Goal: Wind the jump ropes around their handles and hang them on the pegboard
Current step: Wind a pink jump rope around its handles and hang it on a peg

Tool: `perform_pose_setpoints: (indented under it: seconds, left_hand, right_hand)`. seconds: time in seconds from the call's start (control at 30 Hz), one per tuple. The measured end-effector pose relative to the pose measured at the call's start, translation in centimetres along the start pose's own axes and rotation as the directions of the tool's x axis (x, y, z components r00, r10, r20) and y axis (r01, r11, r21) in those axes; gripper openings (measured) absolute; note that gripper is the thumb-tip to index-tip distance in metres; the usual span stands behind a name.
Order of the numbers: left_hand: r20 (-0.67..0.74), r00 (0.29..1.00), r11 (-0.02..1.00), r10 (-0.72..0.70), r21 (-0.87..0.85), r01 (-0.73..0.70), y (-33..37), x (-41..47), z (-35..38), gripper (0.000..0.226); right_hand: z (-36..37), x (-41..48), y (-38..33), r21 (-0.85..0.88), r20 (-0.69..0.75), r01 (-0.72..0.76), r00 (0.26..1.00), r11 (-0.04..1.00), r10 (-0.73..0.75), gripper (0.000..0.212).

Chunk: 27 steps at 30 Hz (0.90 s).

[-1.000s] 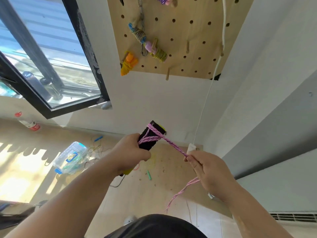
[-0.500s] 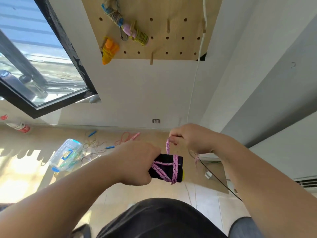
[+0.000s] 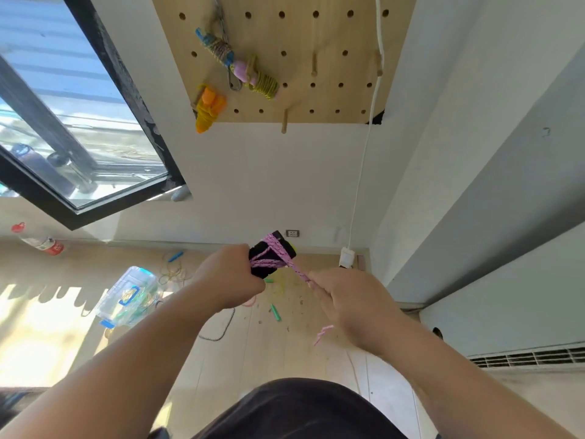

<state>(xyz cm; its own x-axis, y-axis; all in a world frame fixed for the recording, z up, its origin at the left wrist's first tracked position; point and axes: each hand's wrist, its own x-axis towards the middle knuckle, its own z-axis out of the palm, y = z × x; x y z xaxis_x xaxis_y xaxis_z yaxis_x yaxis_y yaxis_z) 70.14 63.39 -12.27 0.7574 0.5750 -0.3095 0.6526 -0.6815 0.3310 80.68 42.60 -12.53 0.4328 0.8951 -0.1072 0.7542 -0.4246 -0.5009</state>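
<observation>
The right hand [image 3: 351,307] has swung from above the black handles [image 3: 269,258] to their right, pinching the pink rope [image 3: 292,267] taut. The left hand [image 3: 231,277] grips them, well below the pegboard [image 3: 332,36]

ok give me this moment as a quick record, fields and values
left hand: grips the black handles
right hand: pinches the pink rope, taut from the handles
rope tail: hangs loose below the right hand
pegboard: orange bundle and olive-wound bundle hang there
free peg: at the bottom edge
floor: clear box, loose ropes
</observation>
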Motion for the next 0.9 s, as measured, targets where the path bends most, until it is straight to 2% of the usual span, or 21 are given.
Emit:
perform_pose_setpoints:
  seconds: [0.1, 0.2, 0.27, 0.33, 0.4, 0.47, 0.53, 0.6, 0.67, 0.77, 0.83, 0.9]
  left_hand:
    - [0.023, 0.998, 0.983, -0.063, -0.17, 0.066, 0.0, 0.1, 0.1, 0.015]
    - [0.027, 0.997, 0.911, -0.07, -0.405, 0.075, 0.6, -0.5, -0.9, 0.02]
    - [0.062, 0.998, 0.868, 0.013, -0.496, 0.02, 1.2, -1.5, -2.1, 0.022]
    - [0.088, 0.983, 0.865, 0.16, -0.492, -0.097, 1.8, -2.7, -3.1, 0.022]
    - [0.13, 0.938, 0.871, 0.322, -0.43, -0.24, 2.5, -4.0, -3.8, 0.023]
    - [0.216, 0.86, 0.867, 0.462, -0.311, -0.388, 3.2, -5.0, -3.6, 0.025]
    - [0.296, 0.814, 0.862, 0.5, -0.08, -0.5, 3.7, -5.7, -2.7, 0.024]
    - [0.312, 0.81, 0.827, 0.496, 0.115, -0.55, 3.8, -5.6, -1.2, 0.021]
    - [0.295, 0.837, 0.807, 0.461, 0.253, -0.534, 3.4, -5.0, 0.2, 0.019]
    - [0.223, 0.907, 0.831, 0.358, 0.366, -0.418, 2.8, -3.4, 1.1, 0.017]
    - [0.121, 0.952, 0.87, 0.28, 0.388, -0.305, 2.3, -2.2, 1.3, 0.022]
    - [0.027, 0.976, 0.918, 0.214, 0.335, -0.211, 2.0, -1.3, 1.1, 0.018]
  right_hand:
    - [1.1, -0.4, 0.6, 0.014, -0.02, 0.0, 1.0, 1.0, 0.0, 0.029]
    - [0.8, -0.5, 1.1, 0.152, -0.053, -0.05, 0.997, 0.987, 0.059, 0.027]
    - [0.3, -0.5, 1.6, 0.277, -0.034, -0.096, 0.993, 0.956, 0.11, 0.026]
    - [-0.1, -0.5, 2.0, 0.336, -0.002, -0.095, 0.995, 0.937, 0.101, 0.023]
    - [-0.3, -0.1, 2.5, 0.358, 0.078, -0.098, 0.994, 0.929, 0.075, 0.025]
    - [-1.0, 0.9, 2.7, 0.331, 0.207, -0.123, 0.977, 0.936, 0.055, 0.03]
    - [-2.3, 2.2, 2.5, 0.259, 0.277, -0.111, 0.96, 0.96, 0.036, 0.033]
    - [-4.0, 3.8, 2.2, 0.163, 0.287, -0.071, 0.958, 0.984, 0.022, 0.035]
    - [-5.4, 5.1, 1.2, 0.058, 0.28, -0.037, 0.96, 0.998, 0.019, 0.037]
    - [-5.2, 5.8, -1.3, -0.154, 0.235, 0.053, 0.972, 0.987, -0.016, 0.04]
    - [-3.8, 5.2, -2.7, -0.243, 0.158, 0.078, 0.987, 0.967, -0.039, 0.04]
    - [-2.3, 4.4, -2.8, -0.218, 0.063, 0.055, 0.997, 0.974, -0.042, 0.04]
